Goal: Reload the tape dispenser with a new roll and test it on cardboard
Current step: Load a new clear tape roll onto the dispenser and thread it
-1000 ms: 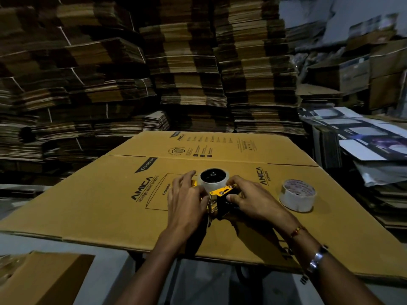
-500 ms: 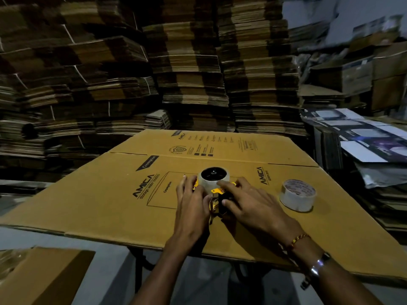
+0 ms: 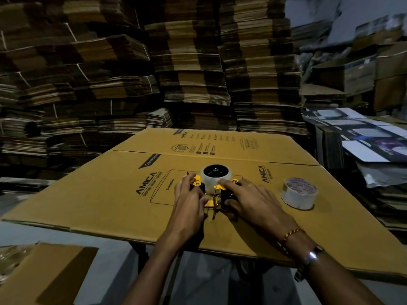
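A yellow and black tape dispenser (image 3: 211,200) lies flat on a large printed cardboard sheet (image 3: 110,205). A pale tape roll (image 3: 214,176) with a dark core sits on it at the far end. My left hand (image 3: 189,200) grips the dispenser's left side. My right hand (image 3: 251,200) holds its right side, with the forefinger resting on the roll's near edge. A second white tape roll (image 3: 299,192) lies flat on the sheet, apart, to the right of my right hand.
Tall stacks of flattened cartons (image 3: 187,62) wall the back and left. Printed sheets and boxes (image 3: 363,137) pile at the right. A cardboard box (image 3: 44,274) sits low at the near left, beside the grey floor (image 3: 209,282) under the sheet's front edge.
The dispenser has turned so it lies squarely between my hands. My right forefinger has come up onto the roll, and my left hand has shifted onto the dispenser's left side.
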{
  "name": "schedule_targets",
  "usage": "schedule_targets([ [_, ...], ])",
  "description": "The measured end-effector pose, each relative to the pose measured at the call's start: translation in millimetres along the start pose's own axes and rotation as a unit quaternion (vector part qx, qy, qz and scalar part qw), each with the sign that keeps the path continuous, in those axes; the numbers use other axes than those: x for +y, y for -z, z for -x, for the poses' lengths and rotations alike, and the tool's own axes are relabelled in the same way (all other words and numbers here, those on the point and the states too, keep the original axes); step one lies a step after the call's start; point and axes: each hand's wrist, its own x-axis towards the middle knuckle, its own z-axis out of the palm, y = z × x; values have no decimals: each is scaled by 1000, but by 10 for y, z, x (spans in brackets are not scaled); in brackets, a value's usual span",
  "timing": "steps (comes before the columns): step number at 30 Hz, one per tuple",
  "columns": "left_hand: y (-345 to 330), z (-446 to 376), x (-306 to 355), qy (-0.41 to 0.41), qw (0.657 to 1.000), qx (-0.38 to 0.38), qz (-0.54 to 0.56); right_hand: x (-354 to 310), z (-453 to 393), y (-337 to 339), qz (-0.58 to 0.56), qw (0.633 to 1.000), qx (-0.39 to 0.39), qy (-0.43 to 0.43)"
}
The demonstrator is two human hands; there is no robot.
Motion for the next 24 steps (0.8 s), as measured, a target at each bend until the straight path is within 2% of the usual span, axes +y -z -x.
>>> schedule_targets([
  [3, -15, 71, -7, -6, 999, 9, -34, 9, -15, -6, 0, 1000, 3, 3],
  [6, -22, 123, -5, 10, 992, 63, -108, 23, -14, 10, -2, 1000, 2, 7],
  [8, -30, 153, -18, 0, 989, 92, -118, 33, -2, 27, -5, 1000, 1, 9],
  [14, 7, 170, -119, 1, 996, 77, -36, 17, 20, 51, -8, 1000, -2, 8],
  [19, 48, 158, -175, 55, 992, 77, 78, -38, -12, 58, -4, 1000, -4, 0],
  [24, 13, 171, -218, 81, 988, 95, 89, -93, -96, 29, -37, 999, -16, 22],
])
